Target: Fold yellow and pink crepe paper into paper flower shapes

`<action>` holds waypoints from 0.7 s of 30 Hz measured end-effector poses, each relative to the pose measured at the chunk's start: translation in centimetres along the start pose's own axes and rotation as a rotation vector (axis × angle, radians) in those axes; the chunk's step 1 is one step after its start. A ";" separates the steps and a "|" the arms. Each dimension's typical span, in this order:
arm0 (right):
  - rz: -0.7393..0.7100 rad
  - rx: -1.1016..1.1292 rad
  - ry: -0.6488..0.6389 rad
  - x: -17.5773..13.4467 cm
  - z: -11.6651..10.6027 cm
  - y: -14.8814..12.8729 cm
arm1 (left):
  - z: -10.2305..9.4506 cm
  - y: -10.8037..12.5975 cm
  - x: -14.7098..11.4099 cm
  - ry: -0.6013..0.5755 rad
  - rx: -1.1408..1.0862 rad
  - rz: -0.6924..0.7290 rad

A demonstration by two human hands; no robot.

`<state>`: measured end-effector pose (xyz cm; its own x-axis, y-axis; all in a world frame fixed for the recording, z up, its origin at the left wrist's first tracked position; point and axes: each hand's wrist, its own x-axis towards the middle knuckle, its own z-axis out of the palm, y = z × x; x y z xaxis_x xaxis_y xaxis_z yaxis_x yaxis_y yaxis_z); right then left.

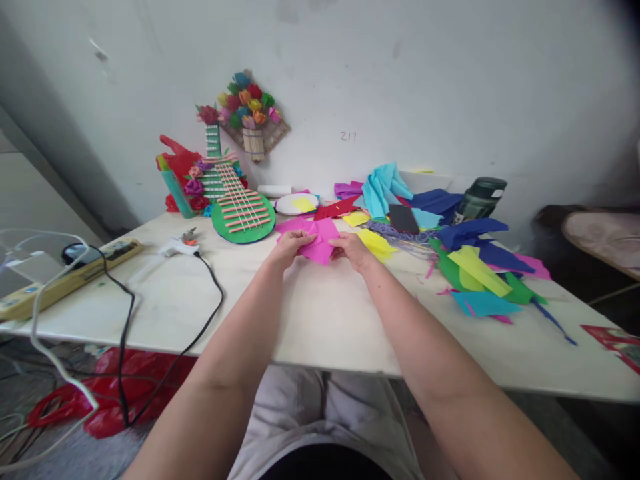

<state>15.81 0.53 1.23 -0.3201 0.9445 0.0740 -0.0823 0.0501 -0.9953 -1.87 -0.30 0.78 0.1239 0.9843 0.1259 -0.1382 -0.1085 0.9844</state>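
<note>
A sheet of bright pink crepe paper (323, 248) is held up just above the white table, between my two hands. My left hand (293, 245) pinches its left part, thumb on top. At the right edge, my right hand (351, 249) has thumb and fingers closed on the same paper. More pink paper (293, 224) shows behind my left hand; whether it is a separate piece I cannot tell. Close to my right hand lies a yellow paper piece (376, 244). Red paper (337, 208) and a white round plate (289, 203) lie beyond the hands.
Left stands a green craft guitar (243, 217) with paper flowers. A glue gun (180, 247) trails a black cord near a power strip (107, 257). Right are a phone (403, 219), a dark bottle (481, 199) and scattered blue paper (493, 247). The table (330, 333) ends before my lap.
</note>
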 end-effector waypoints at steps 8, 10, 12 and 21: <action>-0.197 0.094 0.208 0.2 0.3 -1.0 | 0.2 2.1 0.0 0.039 -0.004 0.165; -0.204 0.117 0.160 0.2 0.3 -1.2 | 0.0 2.7 0.0 0.106 -0.027 0.217; -0.202 0.143 0.080 0.2 0.3 -1.4 | -0.4 3.1 -0.1 0.142 -0.045 0.256; -0.183 0.168 -0.052 0.0 0.3 -1.3 | -1.8 4.0 -0.4 0.161 -0.160 0.280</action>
<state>15.67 0.35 2.53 -0.3328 0.9067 0.2592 -0.2977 0.1599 -0.9412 -4.27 -0.87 4.43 -0.0948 0.9302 0.3547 -0.2982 -0.3665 0.8814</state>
